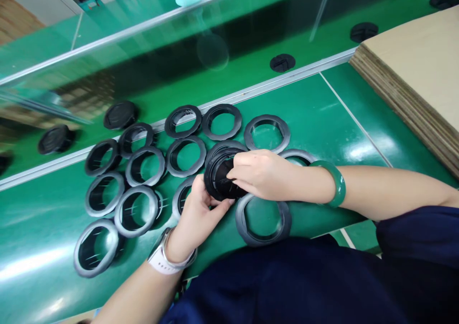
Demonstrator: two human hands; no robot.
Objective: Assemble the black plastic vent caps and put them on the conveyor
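Observation:
My left hand (201, 218) is closed around the near left side of a black plastic ring (211, 183), holding it tilted above the green table. Inside that ring sits a dark disc (224, 173) with a raised bar. My right hand (260, 171) reaches in from the right, its fingers pinched at the disc; the fingertips are partly hidden. Another black ring (227, 146) lies just behind the held one. Close below my right hand is a grey-black ring (263, 240) lying on the table, and one more ring (299, 155) is partly covered by my right forearm.
Several black rings (145, 166) stand in loose rows on the green table (43, 218) to the left. Beyond a metal rail (251, 92), round black parts (282, 63) lie on a green strip. A stack of brown cardboard sheets (412, 61) is at the right.

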